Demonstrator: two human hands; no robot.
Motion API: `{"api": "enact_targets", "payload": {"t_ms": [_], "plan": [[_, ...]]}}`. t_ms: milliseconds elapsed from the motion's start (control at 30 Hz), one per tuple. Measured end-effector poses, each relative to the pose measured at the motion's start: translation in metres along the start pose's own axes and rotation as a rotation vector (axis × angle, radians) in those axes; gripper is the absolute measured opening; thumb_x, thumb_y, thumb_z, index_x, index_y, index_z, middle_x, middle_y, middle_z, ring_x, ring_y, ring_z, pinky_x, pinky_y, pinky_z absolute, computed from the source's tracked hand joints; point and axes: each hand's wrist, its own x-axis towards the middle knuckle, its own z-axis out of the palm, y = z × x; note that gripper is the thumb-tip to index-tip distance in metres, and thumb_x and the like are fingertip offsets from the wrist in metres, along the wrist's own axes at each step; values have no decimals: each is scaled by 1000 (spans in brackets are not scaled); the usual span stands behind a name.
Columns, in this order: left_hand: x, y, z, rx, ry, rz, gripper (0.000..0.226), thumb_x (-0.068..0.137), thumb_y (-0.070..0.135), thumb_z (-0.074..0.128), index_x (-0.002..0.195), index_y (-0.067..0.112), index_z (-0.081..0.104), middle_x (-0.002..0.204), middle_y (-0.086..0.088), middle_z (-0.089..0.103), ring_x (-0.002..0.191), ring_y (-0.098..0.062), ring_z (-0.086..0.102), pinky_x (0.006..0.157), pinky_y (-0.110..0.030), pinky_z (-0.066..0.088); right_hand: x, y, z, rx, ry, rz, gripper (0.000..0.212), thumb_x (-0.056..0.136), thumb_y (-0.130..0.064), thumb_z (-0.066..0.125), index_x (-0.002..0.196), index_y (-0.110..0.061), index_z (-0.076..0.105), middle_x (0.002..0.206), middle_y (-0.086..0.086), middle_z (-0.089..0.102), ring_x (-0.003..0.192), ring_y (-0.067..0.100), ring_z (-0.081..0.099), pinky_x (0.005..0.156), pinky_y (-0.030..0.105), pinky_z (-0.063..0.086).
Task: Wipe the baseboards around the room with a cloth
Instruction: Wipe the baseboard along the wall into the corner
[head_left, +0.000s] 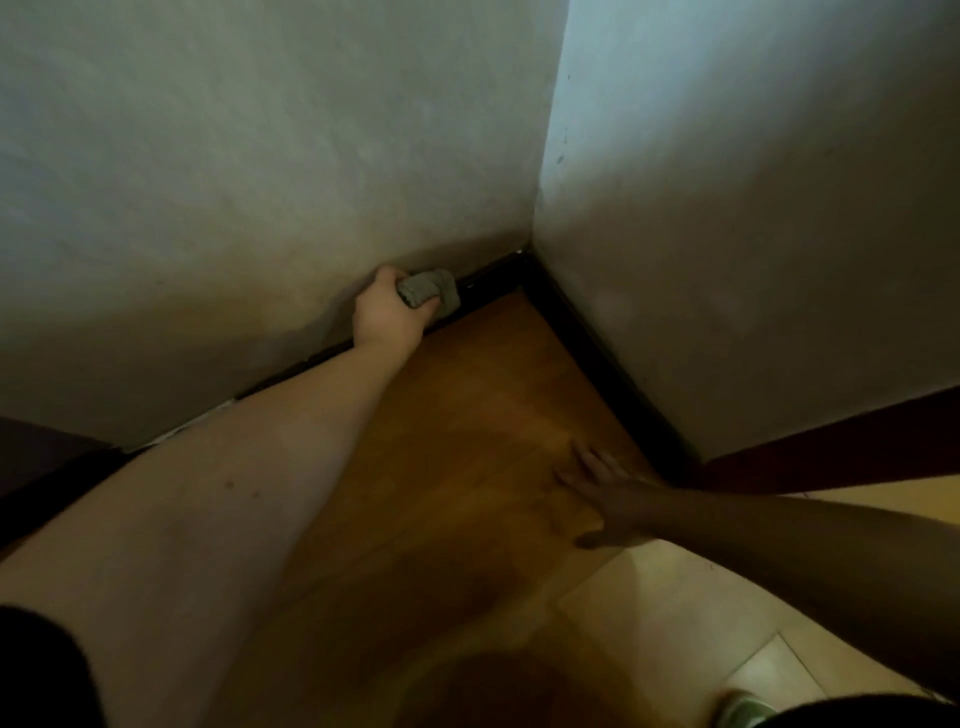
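Left forearm (218, 509) is stretched across the near frame toward the room corner. At its end the left hand (387, 314) is seen with its grip clenched round a grey cloth (428, 292), bunched into a wad with a ribbed, towel-like texture. Cloth is pressed against the dark baseboard (488, 283) of the left wall (234, 182), just short of the corner. A second dark baseboard (597, 358) is run along the right wall (753, 234). Right hand (608, 493) is laid flat on the wooden floor (467, 415), grip released, fingers spread, near the right-hand baseboard. Pale tiles (675, 623) are joined to the wood at lower right. A shoe (743, 709) is partly shown at the bottom edge.
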Motion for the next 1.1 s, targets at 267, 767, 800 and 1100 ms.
{"api": "enact_targets", "payload": {"t_ms": [267, 767, 800, 1100], "plan": [[4, -19, 7, 119, 80, -44, 38, 87, 27, 76, 119, 16, 57, 116, -15, 66, 107, -37, 62, 83, -40, 51, 10, -7, -47, -131, -289, 136, 98, 90, -63, 54, 151, -41, -19, 161, 0, -26, 150, 36, 4, 117, 52, 26], [-15, -51, 55, 86, -15, 147, 39, 92, 29, 69, 121, 12, 51, 122, -14, 58, 108, -30, 57, 79, -33, 43, 11, -87, 79, 312, 464, 315, 81, 90, -79, 7, 150, -36, -26, 155, -8, -35, 146, 18, -27, 119, 40, -11], [-18, -52, 60, 81, -21, 157, 39, 92, 29, 69, 122, 12, 51, 123, -14, 58, 110, -29, 57, 81, -33, 43, 8, -90, 89, 323, 509, 306, 77, 91, -78, 5, 150, -37, -24, 156, -10, -33, 145, 16, -28, 119, 39, -14], [-35, -54, 103, 49, -113, 206, 50, 89, 22, 73, 133, 13, 49, 135, -12, 53, 123, -28, 52, 102, -36, 42, -6, -82, 147, 395, 658, 249, 66, 98, -69, 9, 149, -43, -23, 157, -16, -30, 142, 4, -33, 120, 34, -13]]}}
